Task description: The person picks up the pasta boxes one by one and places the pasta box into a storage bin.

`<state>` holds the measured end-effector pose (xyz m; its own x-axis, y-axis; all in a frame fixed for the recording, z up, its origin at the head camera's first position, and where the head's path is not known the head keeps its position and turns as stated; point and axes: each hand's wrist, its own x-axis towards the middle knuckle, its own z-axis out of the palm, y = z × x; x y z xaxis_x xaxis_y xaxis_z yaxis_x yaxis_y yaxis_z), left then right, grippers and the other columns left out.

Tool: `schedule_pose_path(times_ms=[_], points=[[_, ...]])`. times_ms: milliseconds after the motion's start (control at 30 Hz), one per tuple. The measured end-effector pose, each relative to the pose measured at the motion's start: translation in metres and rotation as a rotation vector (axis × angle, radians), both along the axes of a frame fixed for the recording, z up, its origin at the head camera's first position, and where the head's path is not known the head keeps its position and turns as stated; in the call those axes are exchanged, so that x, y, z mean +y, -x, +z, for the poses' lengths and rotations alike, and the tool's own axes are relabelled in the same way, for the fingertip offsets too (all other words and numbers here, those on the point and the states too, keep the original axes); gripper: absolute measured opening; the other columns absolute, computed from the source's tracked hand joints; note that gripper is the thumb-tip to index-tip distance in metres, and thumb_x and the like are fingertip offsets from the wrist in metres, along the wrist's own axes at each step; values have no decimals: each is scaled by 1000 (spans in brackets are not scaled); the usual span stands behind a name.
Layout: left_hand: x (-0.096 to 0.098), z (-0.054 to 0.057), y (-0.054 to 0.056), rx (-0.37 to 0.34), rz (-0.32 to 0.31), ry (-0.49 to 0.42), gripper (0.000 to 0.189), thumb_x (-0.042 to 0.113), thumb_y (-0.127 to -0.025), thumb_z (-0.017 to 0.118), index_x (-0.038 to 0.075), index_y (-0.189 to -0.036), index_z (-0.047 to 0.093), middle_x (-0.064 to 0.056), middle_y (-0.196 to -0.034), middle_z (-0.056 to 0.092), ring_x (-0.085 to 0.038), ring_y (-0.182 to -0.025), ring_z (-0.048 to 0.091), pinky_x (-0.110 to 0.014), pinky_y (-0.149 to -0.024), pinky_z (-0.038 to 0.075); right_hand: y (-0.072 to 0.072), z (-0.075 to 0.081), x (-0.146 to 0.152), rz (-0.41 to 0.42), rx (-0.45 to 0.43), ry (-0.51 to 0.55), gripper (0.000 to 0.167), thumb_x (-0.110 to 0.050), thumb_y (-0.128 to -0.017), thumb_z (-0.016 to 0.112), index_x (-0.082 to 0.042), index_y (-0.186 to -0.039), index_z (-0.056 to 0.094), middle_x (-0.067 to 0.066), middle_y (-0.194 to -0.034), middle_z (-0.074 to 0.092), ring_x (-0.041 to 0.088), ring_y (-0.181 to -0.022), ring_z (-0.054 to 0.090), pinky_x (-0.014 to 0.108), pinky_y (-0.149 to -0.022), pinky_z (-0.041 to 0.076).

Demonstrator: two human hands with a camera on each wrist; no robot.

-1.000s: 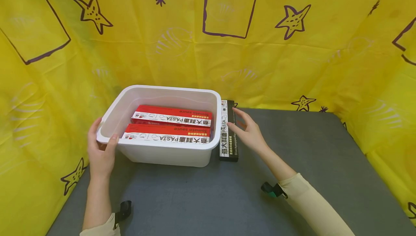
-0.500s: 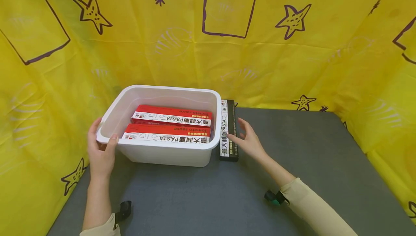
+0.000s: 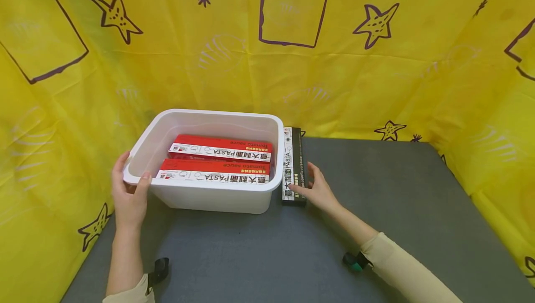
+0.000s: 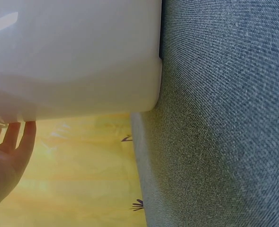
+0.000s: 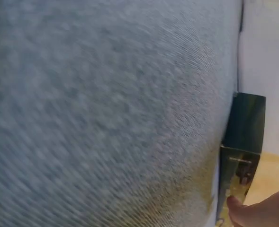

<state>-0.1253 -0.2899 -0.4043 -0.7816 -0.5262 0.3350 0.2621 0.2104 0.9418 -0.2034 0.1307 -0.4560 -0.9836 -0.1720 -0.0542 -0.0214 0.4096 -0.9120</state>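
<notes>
In the head view, a white plastic tub (image 3: 205,198) stands on the grey table. My left hand (image 3: 130,198) holds its near left corner, thumb at the front rim and fingers along the left side. The left wrist view shows those fingers (image 4: 25,137) against the tub's wall (image 4: 73,56). Two red-and-white pasta boxes (image 3: 221,147) lie side by side inside. A black-and-white pasta box (image 3: 297,168) lies lengthwise along the tub's right side. My right hand (image 3: 319,191) is at this box, thumb over its top and fingers beside its right edge; the right wrist view shows the thumb (image 5: 260,210) by the box.
Yellow cloth (image 3: 334,85) printed with starfish hangs behind and on both sides of the table. Grey table surface (image 3: 397,191) extends to the right of the black-and-white box and in front of the tub (image 3: 234,252).
My right hand has moved nearer along the black-and-white box, from its middle toward its near end. The left hand, tub and boxes have stayed in place.
</notes>
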Motion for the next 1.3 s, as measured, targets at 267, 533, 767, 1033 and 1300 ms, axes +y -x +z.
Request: schedule_pose_path(times_ms=[267,533,767,1033,1300], points=[[1,-1,1,32,-6,5,63,10,-85,62,23,-144,45,-1,-135,47,-21,-114,45,-17,-88,46,-5,-13,-3,-3,-38,-5,104,-28,-75,83,-2,-153,18,19,-153,27,32,-138,32,46,-110,32],[2,-1,1,53,-18,-25,62,9,-85,62,22,-144,45,-2,-135,47,-22,-114,44,-16,-86,46,-8,-22,-9,-20,34,-179,113,-38,-67,87,1,-151,22,24,-148,34,39,-132,34,55,-106,31],[2,-1,1,56,-16,-25,62,9,-85,61,20,-144,45,-3,-135,47,-22,-114,44,-16,-85,46,-10,-28,-16,-9,99,-228,120,-34,-63,89,9,-149,17,31,-147,30,46,-135,25,56,-112,20],[1,-1,1,66,-18,-24,62,9,-85,61,19,-144,45,-4,-134,47,-22,-114,45,-15,-85,46,-9,-32,-21,-11,173,-239,123,-33,-59,90,14,-146,17,34,-145,31,45,-134,29,53,-112,14],[2,-2,1,64,-16,-19,62,9,-85,61,19,-144,45,-3,-134,47,-23,-114,45,-16,-85,46,-10,-31,-21,-14,164,-247,122,-33,-60,90,13,-147,17,32,-146,32,43,-134,30,51,-113,13]])
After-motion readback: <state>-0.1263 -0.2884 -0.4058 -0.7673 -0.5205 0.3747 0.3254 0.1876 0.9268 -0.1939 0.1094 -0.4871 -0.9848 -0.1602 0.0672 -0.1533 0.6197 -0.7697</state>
